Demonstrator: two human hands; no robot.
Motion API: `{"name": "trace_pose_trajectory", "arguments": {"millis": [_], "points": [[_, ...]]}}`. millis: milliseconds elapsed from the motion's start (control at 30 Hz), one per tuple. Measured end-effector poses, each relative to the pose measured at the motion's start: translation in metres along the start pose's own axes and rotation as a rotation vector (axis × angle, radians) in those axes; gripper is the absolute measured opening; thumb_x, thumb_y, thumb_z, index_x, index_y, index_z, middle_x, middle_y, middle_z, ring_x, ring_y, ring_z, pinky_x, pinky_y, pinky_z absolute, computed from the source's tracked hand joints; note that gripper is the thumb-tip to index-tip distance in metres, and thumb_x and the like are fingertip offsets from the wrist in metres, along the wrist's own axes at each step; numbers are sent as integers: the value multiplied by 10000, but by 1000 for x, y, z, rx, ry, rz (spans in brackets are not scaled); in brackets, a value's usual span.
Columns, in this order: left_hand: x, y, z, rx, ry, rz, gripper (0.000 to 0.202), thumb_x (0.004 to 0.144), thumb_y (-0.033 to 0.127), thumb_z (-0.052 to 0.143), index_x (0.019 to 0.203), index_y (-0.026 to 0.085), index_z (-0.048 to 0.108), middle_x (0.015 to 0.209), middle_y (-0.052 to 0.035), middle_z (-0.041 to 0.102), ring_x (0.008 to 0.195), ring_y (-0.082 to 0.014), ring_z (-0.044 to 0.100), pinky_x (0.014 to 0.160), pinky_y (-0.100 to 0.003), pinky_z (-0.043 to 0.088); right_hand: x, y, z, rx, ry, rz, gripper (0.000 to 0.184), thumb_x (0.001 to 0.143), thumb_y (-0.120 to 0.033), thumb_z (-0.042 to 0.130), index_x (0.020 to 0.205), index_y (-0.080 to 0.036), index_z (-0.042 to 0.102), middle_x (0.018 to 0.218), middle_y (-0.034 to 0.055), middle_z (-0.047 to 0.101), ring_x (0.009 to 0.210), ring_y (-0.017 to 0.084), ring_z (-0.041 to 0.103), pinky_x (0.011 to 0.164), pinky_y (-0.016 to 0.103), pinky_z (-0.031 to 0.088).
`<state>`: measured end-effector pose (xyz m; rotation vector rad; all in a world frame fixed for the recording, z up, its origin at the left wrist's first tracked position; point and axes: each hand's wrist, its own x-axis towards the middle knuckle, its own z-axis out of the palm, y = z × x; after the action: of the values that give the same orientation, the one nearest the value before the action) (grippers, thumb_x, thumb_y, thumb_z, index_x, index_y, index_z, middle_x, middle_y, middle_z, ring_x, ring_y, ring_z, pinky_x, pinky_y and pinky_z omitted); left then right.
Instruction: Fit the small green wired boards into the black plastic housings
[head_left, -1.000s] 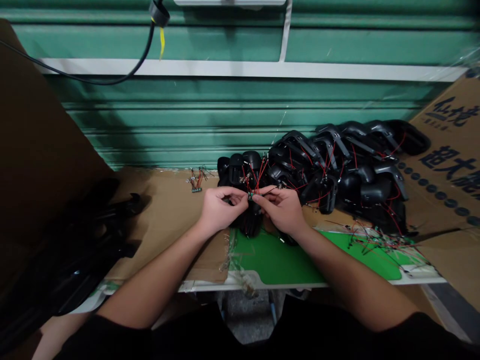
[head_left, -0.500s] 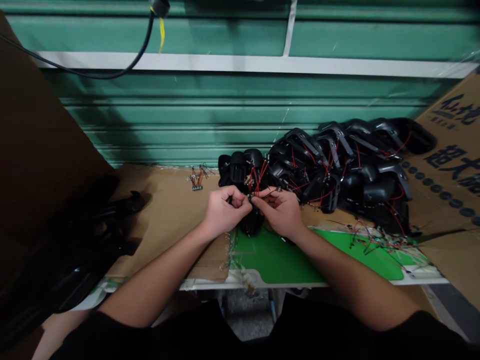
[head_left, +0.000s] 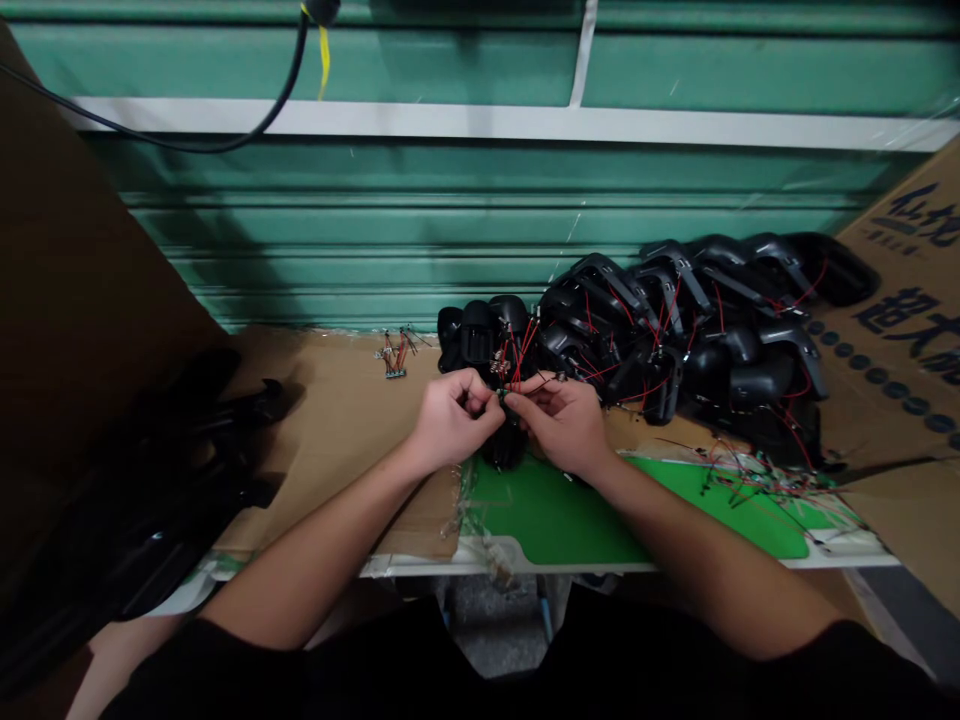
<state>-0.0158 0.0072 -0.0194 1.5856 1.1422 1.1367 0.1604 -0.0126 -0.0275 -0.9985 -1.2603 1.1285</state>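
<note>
Head view, clock centred on the held board. 8-9 o'clock, far left: dark heap of glossy black parts (head_left: pixel 199 490), details lost in shadow. Next, cardboard sheet (head_left: pixel 330 450) flat on the bench (head_left: pixel 472 555); small wired boards (head_left: pixel 395 374) lie near its back edge, 9-10 o'clock. Left hand (head_left: pixel 459 420) at 8 o'clock, grip pinched together on the left end of the circuit board (head_left: pixel 502 396). Board sits dead centre, raised between both hands, mostly covered by fingertips. Red wires (head_left: pixel 519 352) stand up right behind it, 12-1 o'clock. Right hand (head_left: pixel 564 420) at 4 o'clock, grip clamped thumb-to-finger on the board's right end. Green mat (head_left: pixel 559 520) at 5 o'clock, partly under right forearm. Piled black housings (head_left: pixel 761 385) with red leads at 2-3 o'clock. Tangled loose wires (head_left: pixel 780 485) at 3-4 o'clock, partly over the mat. Printed carton (head_left: pixel 900 370) far right, 3 o'clock.
</note>
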Motion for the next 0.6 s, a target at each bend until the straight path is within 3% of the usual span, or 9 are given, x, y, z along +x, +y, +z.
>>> {"name": "trace_pose_trajectory", "arguments": {"millis": [433, 600], "points": [[0, -7, 3, 34, 18, 51, 310, 728, 307, 686, 647, 130, 445, 611, 37, 434, 563, 22, 350, 558, -142, 298, -4, 0, 4, -67, 20, -18, 353, 780, -425, 901, 888, -151, 706, 744, 67, 690, 566, 154, 617, 494, 282, 504], [-1, -5, 3, 13, 16, 40, 310, 719, 305, 698, 646, 129, 453, 606, 37, 434, 557, 25, 346, 547, -138, 291, -5, 0, 4, -101, 4, -41, 317, 828, -392, 857, 908, -149, 671, 741, 63, 679, 572, 152, 616, 514, 290, 508]]}}
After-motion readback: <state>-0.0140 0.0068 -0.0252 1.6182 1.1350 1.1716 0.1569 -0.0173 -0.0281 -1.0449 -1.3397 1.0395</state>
